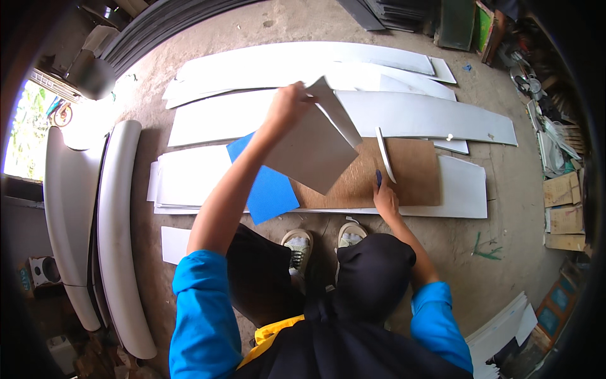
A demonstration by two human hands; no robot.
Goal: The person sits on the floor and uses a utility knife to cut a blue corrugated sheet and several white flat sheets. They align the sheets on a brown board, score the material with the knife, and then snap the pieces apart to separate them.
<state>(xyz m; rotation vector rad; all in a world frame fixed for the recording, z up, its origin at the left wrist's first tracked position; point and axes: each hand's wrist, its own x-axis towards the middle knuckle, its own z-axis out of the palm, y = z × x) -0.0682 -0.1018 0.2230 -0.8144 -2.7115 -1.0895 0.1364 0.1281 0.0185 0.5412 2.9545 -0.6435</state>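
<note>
My left hand (290, 104), raised over the boards, is closed on the top corner of a light grey sheet (312, 148). A narrower grey piece (336, 112) hangs beside it from the same grip; whether the two are joined I cannot tell. Low over a brown board (413, 170), my right hand (386, 196) is closed round a slim dark blue utility knife (379, 179), its blade not made out. A curved white strip (384, 153) lies on the brown board just beyond that hand. Partly behind my left forearm and the grey sheet is a blue textured sheet (268, 189).
Long white panels (435, 117) lie stacked across the floor ahead, with more white sheets (464, 186) under the brown board. Large white rolled sheets (123, 240) stand at left. Cardboard pieces (564, 211) and clutter line the right side. My shoes (297, 243) are close to the stack.
</note>
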